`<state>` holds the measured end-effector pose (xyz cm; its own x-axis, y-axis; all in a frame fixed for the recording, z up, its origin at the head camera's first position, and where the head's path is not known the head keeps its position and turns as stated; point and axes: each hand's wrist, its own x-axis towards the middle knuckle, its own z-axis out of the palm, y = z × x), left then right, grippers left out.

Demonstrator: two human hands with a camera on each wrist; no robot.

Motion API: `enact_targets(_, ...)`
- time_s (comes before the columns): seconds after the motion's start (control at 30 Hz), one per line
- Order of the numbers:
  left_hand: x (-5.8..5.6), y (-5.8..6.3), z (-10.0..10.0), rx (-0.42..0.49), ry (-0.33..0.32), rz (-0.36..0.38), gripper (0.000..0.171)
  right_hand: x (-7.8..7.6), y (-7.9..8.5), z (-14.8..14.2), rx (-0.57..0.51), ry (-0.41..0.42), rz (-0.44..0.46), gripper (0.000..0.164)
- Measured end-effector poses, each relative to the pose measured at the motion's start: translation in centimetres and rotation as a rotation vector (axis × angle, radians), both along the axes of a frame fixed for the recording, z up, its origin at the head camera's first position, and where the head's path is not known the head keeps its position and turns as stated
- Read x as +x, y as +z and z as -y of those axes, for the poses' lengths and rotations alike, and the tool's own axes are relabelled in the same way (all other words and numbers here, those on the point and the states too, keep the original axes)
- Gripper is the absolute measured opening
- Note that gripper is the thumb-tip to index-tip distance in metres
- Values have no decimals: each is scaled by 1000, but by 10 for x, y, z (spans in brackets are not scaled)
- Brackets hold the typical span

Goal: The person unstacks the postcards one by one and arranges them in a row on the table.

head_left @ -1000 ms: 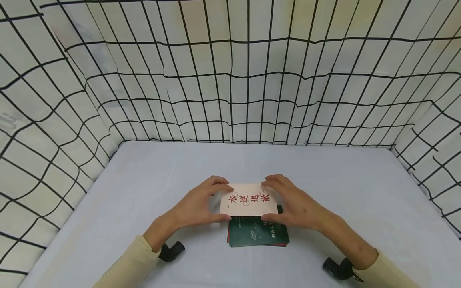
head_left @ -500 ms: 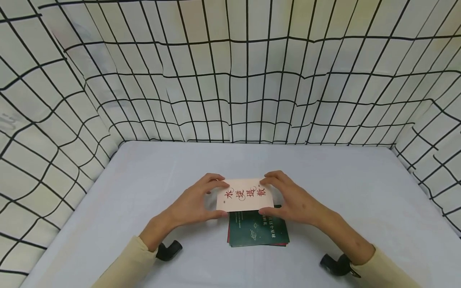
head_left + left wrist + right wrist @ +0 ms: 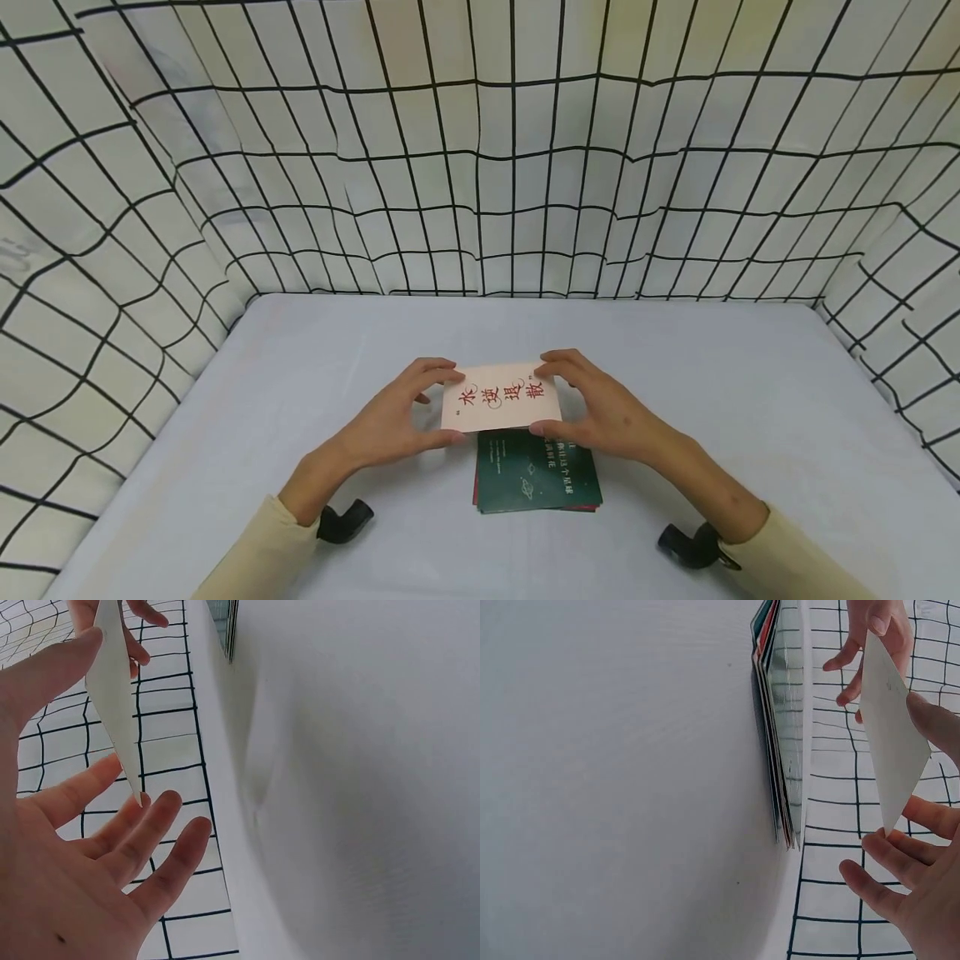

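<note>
A pale pink card (image 3: pixel 501 402) with red Chinese characters is held above the table between both hands. My left hand (image 3: pixel 390 421) pinches its left end, thumb at the near edge and fingers at the far edge. On the opposite end, my right hand (image 3: pixel 611 417) pinches it the same way. Both wrist views show the card's pale underside (image 3: pixel 120 697) raised off the cloth. Below and nearer lies a small stack of cards (image 3: pixel 536 479), the top one dark green with pale print, with red edges showing underneath. The pink card hides the stack's far part.
White cloth covers the table (image 3: pixel 337 350). A white wall with a black grid (image 3: pixel 495 192) rises at the back and along both sides. Black wrist devices (image 3: pixel 345 522) sit at both cuffs.
Both hands have carried the pink card a little away and to the left. More of the green card's print now shows. The stack has stayed in place.
</note>
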<state>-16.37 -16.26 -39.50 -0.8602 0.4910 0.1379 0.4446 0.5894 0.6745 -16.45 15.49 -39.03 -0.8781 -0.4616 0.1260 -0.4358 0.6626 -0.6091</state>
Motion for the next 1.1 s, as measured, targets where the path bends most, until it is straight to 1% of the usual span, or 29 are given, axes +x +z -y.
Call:
enact_targets(0.13, -2, 1, 3, 1, 10, 9, 76, -1, 0, 2, -17, -1, -16, 67)
enact_targets(0.3, -4, 3, 8, -11, 54, 40, 78, -5, -1, 5, -48, 4, -8, 66)
enact_targets(0.43, -5, 5, 11, -16, 83, 51, 78, -9, -1, 9, -47, -2, 4, 66)
enact_targets(0.7, -11, 5, 17, 21, 112, 93, 75, -13, -1, 20, -56, -19, 31, 69)
enact_targets(0.83, -13, 5, 24, 43, 136, 126, 76, -16, 0, 28, -73, -2, 45, 71)
enact_targets(0.93, -15, 5, 28, 64, 149, 152, 77, -19, 1, 34, -83, 16, 34, 72)
enact_targets(1.1, -18, 6, 34, 89, 153, 171, 78, -22, 1, 44, -119, 28, 19, 74)
